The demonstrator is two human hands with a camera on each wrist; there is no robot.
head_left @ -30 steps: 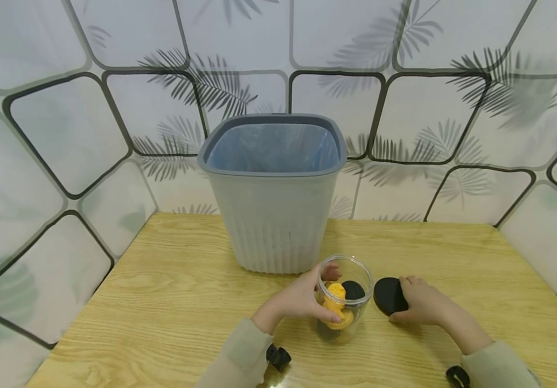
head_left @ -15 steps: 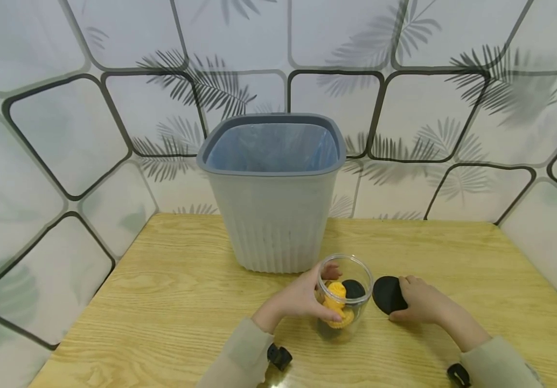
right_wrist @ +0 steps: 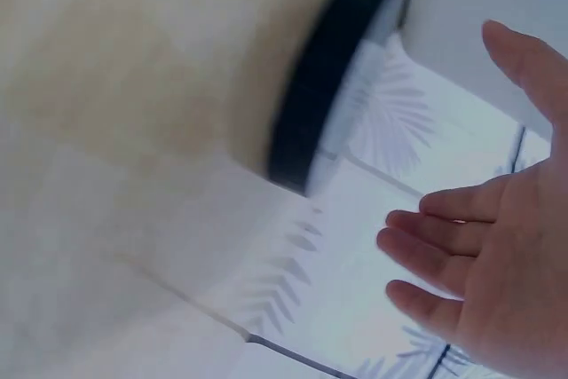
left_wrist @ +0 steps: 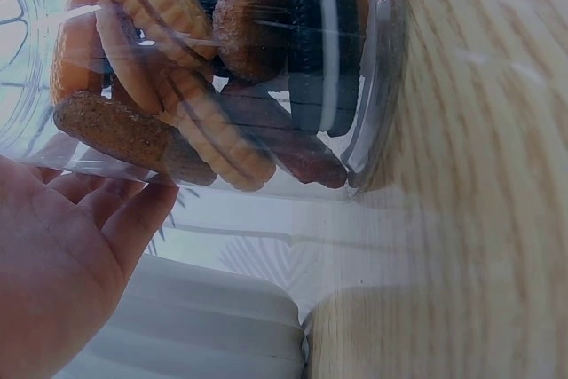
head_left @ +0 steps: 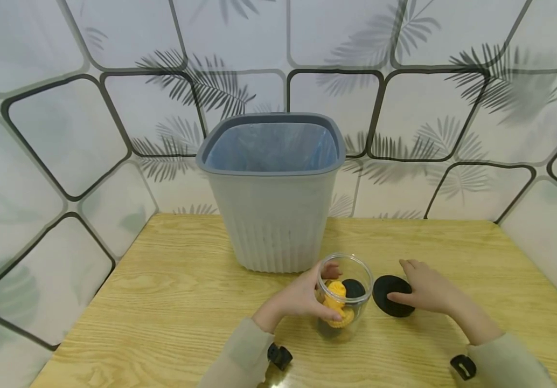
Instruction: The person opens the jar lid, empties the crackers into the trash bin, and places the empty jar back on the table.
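A clear jar [head_left: 345, 323] stands on the table with my left hand [head_left: 303, 296] gripping it round its left side, thumb in front. Through its wall in the left wrist view show sandwich cookies, among them a black cookie [left_wrist: 325, 51] with white filling and a ridged yellow cookie [left_wrist: 217, 130]. The jar's top is uncovered. Just right of it a round black lid [head_left: 389, 296] lies flat on the table. My right hand [head_left: 429, 288] hovers over the lid's right edge, fingers spread; the right wrist view shows a gap between hand and lid.
Behind the jar stands a grey bin [head_left: 273, 215] lined with a bluish bag, close to the wall. The wooden table [head_left: 162, 291] meets patterned walls at the back and sides. Black wrist straps [head_left: 279, 357] show at both sleeves.
My right hand has let go of the lid and lifted up and to the right, baring more of the lid. The left hand and jar stay where they were.
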